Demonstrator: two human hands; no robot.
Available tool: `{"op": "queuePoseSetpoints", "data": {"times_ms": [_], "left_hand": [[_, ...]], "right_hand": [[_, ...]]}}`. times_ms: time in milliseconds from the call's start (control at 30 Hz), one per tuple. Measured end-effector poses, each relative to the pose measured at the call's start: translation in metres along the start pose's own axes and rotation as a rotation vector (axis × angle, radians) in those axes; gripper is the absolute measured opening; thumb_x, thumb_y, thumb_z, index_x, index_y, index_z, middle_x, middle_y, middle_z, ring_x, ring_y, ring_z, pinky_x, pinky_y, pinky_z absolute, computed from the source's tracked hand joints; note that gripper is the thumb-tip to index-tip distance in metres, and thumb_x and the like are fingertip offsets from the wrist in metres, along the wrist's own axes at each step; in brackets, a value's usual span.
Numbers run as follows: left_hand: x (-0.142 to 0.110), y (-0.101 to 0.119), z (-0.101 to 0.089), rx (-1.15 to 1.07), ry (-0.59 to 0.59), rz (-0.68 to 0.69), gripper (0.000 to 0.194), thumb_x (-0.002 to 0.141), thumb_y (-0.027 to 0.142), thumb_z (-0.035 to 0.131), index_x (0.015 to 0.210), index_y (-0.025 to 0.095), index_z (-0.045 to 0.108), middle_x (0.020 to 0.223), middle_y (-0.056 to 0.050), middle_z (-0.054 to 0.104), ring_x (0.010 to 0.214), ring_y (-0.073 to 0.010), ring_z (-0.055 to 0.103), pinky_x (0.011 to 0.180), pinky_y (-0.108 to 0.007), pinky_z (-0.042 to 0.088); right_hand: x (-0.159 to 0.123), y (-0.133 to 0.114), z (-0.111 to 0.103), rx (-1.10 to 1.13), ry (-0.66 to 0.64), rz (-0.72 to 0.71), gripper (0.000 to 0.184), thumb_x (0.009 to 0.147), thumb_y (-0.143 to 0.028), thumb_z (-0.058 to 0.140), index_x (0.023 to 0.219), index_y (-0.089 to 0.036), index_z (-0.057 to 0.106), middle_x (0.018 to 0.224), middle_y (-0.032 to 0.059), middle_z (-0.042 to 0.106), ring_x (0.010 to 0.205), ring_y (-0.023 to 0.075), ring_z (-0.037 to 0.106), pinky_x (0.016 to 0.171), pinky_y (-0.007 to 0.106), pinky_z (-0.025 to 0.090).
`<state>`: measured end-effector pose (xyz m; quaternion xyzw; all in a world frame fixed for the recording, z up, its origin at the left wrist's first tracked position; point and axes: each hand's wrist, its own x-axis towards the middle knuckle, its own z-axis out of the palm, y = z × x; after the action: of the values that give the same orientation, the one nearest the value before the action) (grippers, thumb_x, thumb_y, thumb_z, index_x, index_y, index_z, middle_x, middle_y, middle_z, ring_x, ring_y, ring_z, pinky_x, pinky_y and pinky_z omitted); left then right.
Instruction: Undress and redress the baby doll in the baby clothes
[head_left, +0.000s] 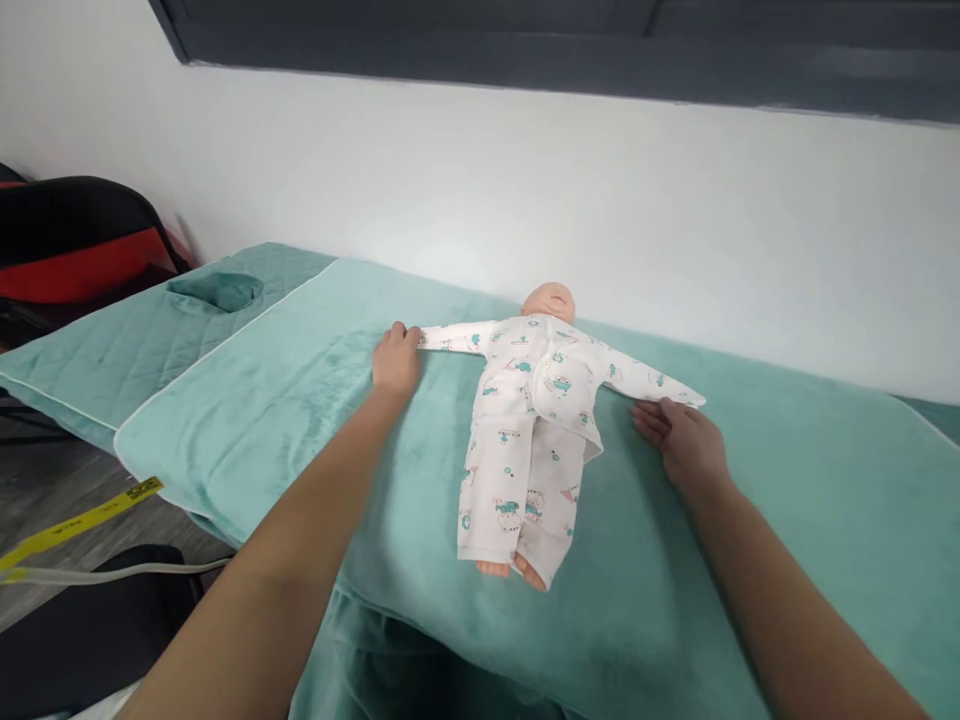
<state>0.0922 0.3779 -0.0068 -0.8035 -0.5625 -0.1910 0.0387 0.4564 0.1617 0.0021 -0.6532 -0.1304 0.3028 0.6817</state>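
Note:
A baby doll (549, 298) lies on its back on the turquoise bed cover, its feet showing below the trouser legs. It wears a white long-sleeved shirt (517, 370) with a small teal and pink print, and matching trousers (495, 480). Both sleeves are spread out sideways. At the end of the left-hand sleeve (454, 338), my left hand (397, 358) has its fingers closed on the cuff. My right hand (686, 440) rests just below the other sleeve (652, 382), fingers extended and thumb touching its lower edge near the cuff.
The turquoise cover (787, 520) spreads over a padded bed against a white wall (450, 180). A face hole (217, 290) sits at the bed's left end. Beyond it stands a black and red chair (82, 250). A yellow strap (82, 520) and a pale cable (150, 570) cross the lower left.

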Motion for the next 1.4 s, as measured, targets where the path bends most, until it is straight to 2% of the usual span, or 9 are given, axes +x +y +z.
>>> {"op": "queuePoseSetpoints", "data": {"times_ms": [133, 300, 533, 667, 733, 800, 967, 1233, 1400], "left_hand": [[-0.017, 0.006, -0.005, -0.029, 0.062, -0.029, 0.042, 0.088, 0.007, 0.037, 0.122, 0.017, 0.059, 0.116, -0.016, 0.057, 0.108, -0.0319, 0.052, 0.085, -0.041, 0.043], [-0.082, 0.037, -0.023, -0.409, 0.16, 0.049, 0.036, 0.092, 0.015, 0.042, 0.125, 0.016, 0.057, 0.118, -0.013, 0.059, 0.112, -0.0255, 0.053, 0.096, -0.038, 0.045], [-0.222, 0.073, -0.054, -0.892, 0.061, 0.085, 0.025, 0.098, 0.033, 0.046, 0.115, 0.022, 0.062, 0.099, -0.005, 0.063, 0.091, -0.0163, 0.06, 0.08, -0.03, 0.049], [-0.267, 0.075, -0.057, -0.799, -0.002, 0.158, 0.036, 0.091, 0.04, 0.061, 0.125, 0.026, 0.058, 0.109, -0.007, 0.062, 0.101, -0.0207, 0.06, 0.086, -0.037, 0.047], [-0.274, 0.078, -0.056, -0.72, -0.018, 0.194, 0.045, 0.087, 0.043, 0.066, 0.128, 0.028, 0.057, 0.113, -0.008, 0.062, 0.107, -0.0238, 0.06, 0.088, -0.039, 0.046], [-0.273, 0.083, -0.056, -0.664, -0.006, 0.191, 0.049, 0.085, 0.043, 0.068, 0.13, 0.028, 0.056, 0.114, -0.009, 0.061, 0.108, -0.0251, 0.06, 0.087, -0.04, 0.045], [-0.267, 0.096, -0.058, -0.609, 0.054, 0.136, 0.044, 0.085, 0.03, 0.065, 0.129, 0.026, 0.058, 0.109, -0.008, 0.062, 0.104, -0.0242, 0.061, 0.083, -0.038, 0.045], [-0.27, 0.094, -0.054, -0.673, 0.163, 0.09, 0.032, 0.084, 0.018, 0.058, 0.114, 0.024, 0.066, 0.099, -0.006, 0.058, 0.091, -0.0189, 0.062, 0.078, -0.033, 0.048], [-0.274, 0.096, -0.051, -0.632, 0.181, 0.08, 0.03, 0.084, 0.019, 0.059, 0.113, 0.024, 0.066, 0.098, -0.006, 0.059, 0.092, -0.02, 0.062, 0.079, -0.035, 0.048]], "right_hand": [[-0.063, 0.021, 0.003, -0.245, -0.03, -0.194, 0.022, 0.078, -0.036, 0.075, 0.09, -0.019, 0.065, 0.088, 0.0055, 0.069, 0.073, 0.0165, 0.064, 0.061, 0.027, 0.055], [-0.125, 0.039, 0.019, -0.554, -0.374, -0.532, 0.041, 0.081, -0.048, 0.069, 0.112, -0.023, 0.061, 0.106, 0.0063, 0.063, 0.088, 0.019, 0.061, 0.072, 0.033, 0.052], [-0.167, 0.049, 0.013, -0.557, -0.158, -0.508, 0.033, 0.086, -0.05, 0.062, 0.103, -0.022, 0.058, 0.098, 0.0056, 0.061, 0.08, 0.0183, 0.058, 0.072, 0.034, 0.05], [-0.219, 0.065, 0.0, -0.607, -0.42, -0.565, 0.032, 0.086, -0.046, 0.066, 0.107, -0.024, 0.056, 0.096, 0.0044, 0.061, 0.081, 0.019, 0.06, 0.072, 0.034, 0.051], [-0.237, 0.072, -0.002, -0.682, -0.508, -0.645, 0.03, 0.086, -0.045, 0.067, 0.106, -0.024, 0.058, 0.103, 0.0068, 0.062, 0.089, 0.0214, 0.061, 0.076, 0.035, 0.051], [-0.245, 0.077, 0.0, -0.729, -0.473, -0.69, 0.026, 0.087, -0.043, 0.065, 0.104, -0.024, 0.059, 0.106, 0.0081, 0.063, 0.092, 0.0228, 0.061, 0.077, 0.036, 0.05], [-0.243, 0.071, -0.002, -0.731, -0.477, -0.686, 0.007, 0.089, -0.03, 0.058, 0.089, -0.024, 0.058, 0.086, 0.003, 0.06, 0.074, 0.018, 0.057, 0.067, 0.031, 0.046], [-0.255, 0.052, -0.046, -0.564, -0.18, -0.721, 0.006, 0.083, -0.019, 0.057, 0.081, -0.024, 0.055, 0.084, 0.001, 0.054, 0.077, 0.0172, 0.053, 0.063, 0.029, 0.042], [-0.258, 0.059, -0.042, -0.671, -0.223, -0.822, 0.003, 0.088, -0.023, 0.058, 0.09, -0.025, 0.06, 0.089, 0.0032, 0.058, 0.08, 0.0191, 0.055, 0.069, 0.033, 0.045]]}}
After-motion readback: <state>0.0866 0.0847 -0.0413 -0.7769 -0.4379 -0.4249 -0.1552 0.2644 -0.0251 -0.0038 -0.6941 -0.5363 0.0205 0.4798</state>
